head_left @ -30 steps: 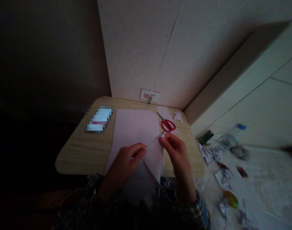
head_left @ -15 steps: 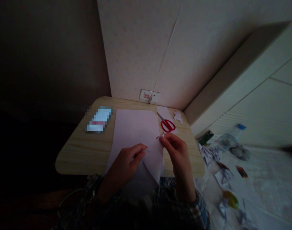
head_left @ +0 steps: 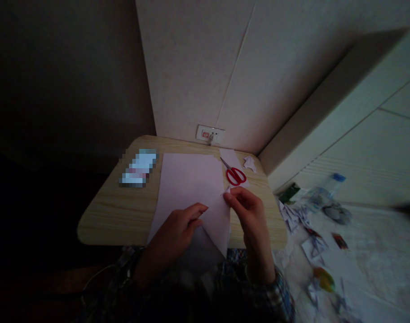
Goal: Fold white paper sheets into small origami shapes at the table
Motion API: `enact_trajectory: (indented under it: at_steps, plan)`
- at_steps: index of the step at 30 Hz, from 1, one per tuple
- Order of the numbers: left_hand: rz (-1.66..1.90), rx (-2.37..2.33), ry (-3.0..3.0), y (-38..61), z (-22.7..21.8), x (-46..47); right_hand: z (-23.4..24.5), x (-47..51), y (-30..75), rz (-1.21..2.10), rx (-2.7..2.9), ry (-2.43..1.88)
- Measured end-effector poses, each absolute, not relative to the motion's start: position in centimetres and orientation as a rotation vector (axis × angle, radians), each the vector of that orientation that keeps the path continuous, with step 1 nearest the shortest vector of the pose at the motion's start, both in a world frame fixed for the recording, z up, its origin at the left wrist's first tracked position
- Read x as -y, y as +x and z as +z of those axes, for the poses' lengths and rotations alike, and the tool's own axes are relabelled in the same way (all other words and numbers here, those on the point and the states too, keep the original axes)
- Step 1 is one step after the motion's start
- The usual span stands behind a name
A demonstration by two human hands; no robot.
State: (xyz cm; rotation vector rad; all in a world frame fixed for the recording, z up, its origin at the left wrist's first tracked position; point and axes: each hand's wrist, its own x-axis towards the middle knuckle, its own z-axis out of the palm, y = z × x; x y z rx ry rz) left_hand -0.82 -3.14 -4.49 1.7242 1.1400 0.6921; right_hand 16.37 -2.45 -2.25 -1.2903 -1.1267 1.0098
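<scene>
White paper (head_left: 191, 175) lies at the middle of the wooden table, partly under both hands. Its lower part shows a slanting edge (head_left: 214, 242) running from my left thumb down to the right, with a darker area below. My right hand (head_left: 248, 208) pinches a small folded piece of white paper (head_left: 227, 190) between thumb and forefinger. Over the sheet, my left hand (head_left: 176, 229) has thumb and forefinger in a loose pinch; what is between them is too dim to make out. Just beyond my right hand lie red-handled scissors (head_left: 235, 176), tips pointing away.
A lit phone (head_left: 139, 168), blurred out, lies on the table's (head_left: 124, 215) left. A paper strip (head_left: 230, 158) and a small folded paper shape (head_left: 249, 163) sit at the back right. Beside the table, a bed (head_left: 376, 237) holds folded papers and a plastic bottle (head_left: 326, 190).
The thumb and forefinger of my left hand have parted slightly. The slanting paper edge has shifted a little to the right. My right hand stays almost in place.
</scene>
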Motion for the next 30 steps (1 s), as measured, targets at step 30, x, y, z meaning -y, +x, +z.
enact_trajectory:
  at_steps: [30]
  plan:
    - [0.695,-1.146,1.722,-0.3,-3.4,3.0,-2.2,2.9,15.7,0.918,1.121,-1.287]
